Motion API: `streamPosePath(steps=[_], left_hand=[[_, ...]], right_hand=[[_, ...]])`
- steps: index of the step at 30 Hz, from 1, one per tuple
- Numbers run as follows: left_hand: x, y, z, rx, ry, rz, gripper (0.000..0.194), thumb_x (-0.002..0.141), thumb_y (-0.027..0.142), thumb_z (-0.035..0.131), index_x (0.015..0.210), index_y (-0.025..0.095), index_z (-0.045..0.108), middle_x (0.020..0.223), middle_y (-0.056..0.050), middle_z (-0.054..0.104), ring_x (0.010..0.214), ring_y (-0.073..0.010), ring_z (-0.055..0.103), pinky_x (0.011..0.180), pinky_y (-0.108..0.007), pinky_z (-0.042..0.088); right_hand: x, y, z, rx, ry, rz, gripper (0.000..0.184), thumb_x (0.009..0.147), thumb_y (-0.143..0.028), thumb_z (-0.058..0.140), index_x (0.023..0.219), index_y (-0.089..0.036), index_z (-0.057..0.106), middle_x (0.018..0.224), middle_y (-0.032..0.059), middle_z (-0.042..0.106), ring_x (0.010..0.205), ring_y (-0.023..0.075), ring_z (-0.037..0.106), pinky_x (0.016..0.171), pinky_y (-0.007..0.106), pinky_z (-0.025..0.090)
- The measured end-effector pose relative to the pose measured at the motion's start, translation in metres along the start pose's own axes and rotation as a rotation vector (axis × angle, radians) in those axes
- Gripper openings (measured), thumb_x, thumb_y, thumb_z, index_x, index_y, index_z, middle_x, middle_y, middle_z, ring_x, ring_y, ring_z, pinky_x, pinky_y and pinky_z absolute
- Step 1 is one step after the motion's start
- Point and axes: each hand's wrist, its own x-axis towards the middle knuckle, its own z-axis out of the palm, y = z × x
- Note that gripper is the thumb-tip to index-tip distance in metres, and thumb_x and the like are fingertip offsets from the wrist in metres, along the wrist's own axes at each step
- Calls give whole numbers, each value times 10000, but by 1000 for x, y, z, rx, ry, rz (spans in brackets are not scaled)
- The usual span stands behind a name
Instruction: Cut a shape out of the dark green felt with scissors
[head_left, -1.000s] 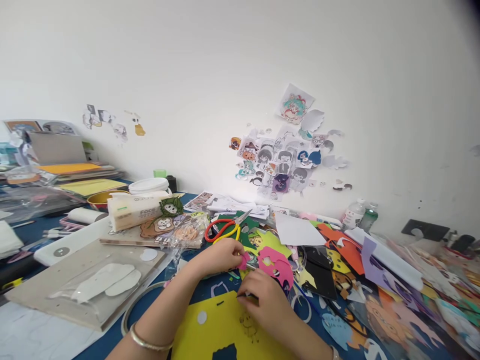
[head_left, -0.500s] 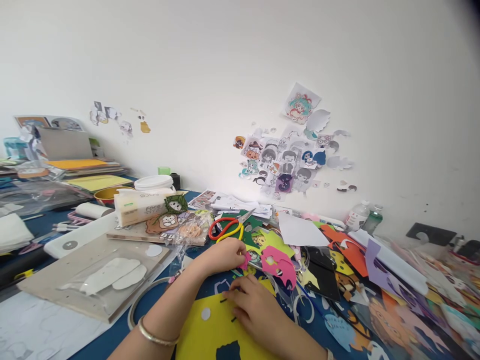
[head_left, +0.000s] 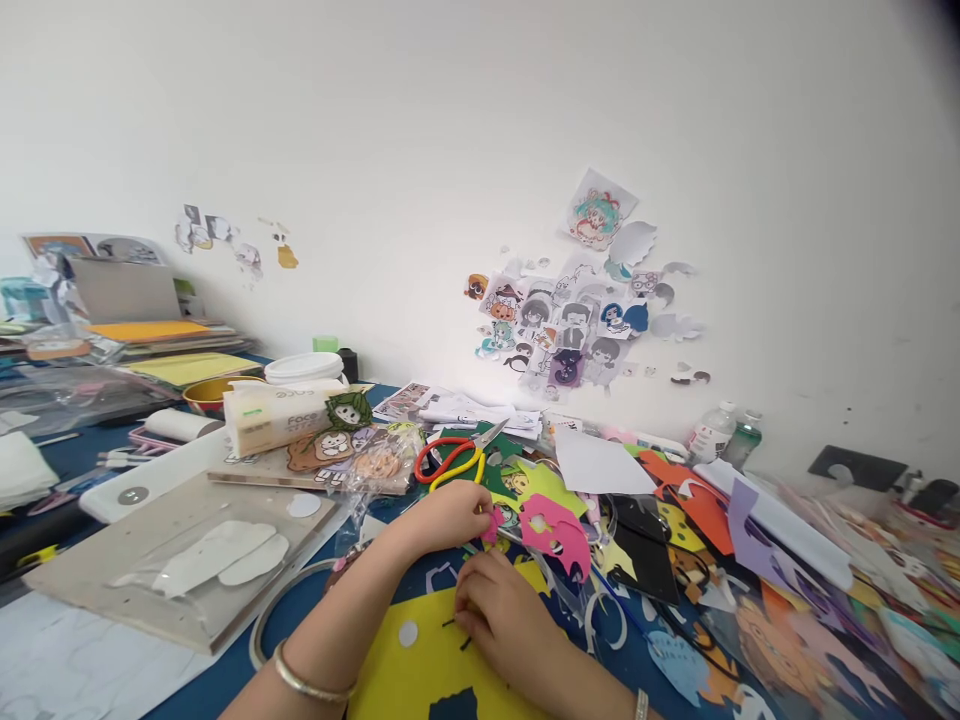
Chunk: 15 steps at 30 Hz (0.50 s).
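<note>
My left hand [head_left: 456,512] reaches across the middle with its fingers pinched on a small pink cut-out [head_left: 492,526]. Just below it, my right hand [head_left: 501,602] has its fingers curled together over the top of a yellow sheet [head_left: 397,672]; whatever they hold is hidden. The yellow sheet bears a white round dot [head_left: 407,634], short black marks and a ragged cut-out hole. Scissors [head_left: 466,456] with red and yellow handles lie just beyond my left hand. A larger pink sheet with holes [head_left: 556,535] lies to the right of my fingers.
Coloured scraps and an orange cut sheet [head_left: 694,498] cover the right side. To the left are a grey board [head_left: 90,580], a tissue pack [head_left: 274,418] and a white-lidded tub [head_left: 304,368]. Two bottles [head_left: 712,432] stand by the wall, which carries paper drawings [head_left: 574,315].
My right hand's fingers have drawn together and curled in, having been more stretched out before. My left hand keeps its pinch in nearly the same place. The view has shifted slightly.
</note>
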Motion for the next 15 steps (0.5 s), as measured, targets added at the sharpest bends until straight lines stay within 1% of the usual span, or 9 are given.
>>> streamPosePath(steps=[3,5,9,12,15], left_hand=[[0,-2,1,-92,-54,-35,106,703,255,394,610,210,374,573,39,458,431,-121,512,415,-237,352],[1,-5,2,-143,-63,-50,94,719,271,384,645,217,362,568,42,459,419,-136,534,391,-237,375],[6,-11,3,-205,-37,-31,69,703,266,418,662,216,395,533,46,472,439,-144,550,386,-230,403],[10,-14,3,-259,-8,-13,41,678,231,432,683,204,463,535,32,531,518,-159,595,467,-246,466],[16,-16,4,-316,33,11,111,642,196,445,701,188,539,628,-5,626,655,-175,638,594,-269,508]], right_hand=[[0,2,2,-7,-6,-28,172,770,-20,600,855,-168,617,946,37,600,919,190,513,809,294,426],[1,4,3,-8,-11,-60,185,771,-50,625,891,-192,625,966,26,597,941,188,505,825,291,416],[0,5,5,-24,-25,-59,122,783,-77,628,807,-197,630,947,16,582,922,175,507,816,277,410],[-1,2,3,-4,-44,-53,111,755,-149,692,811,-194,608,964,13,565,948,179,502,853,283,399],[-2,-1,3,2,-45,-43,126,753,-159,700,780,-192,581,943,7,560,948,181,496,852,283,396]])
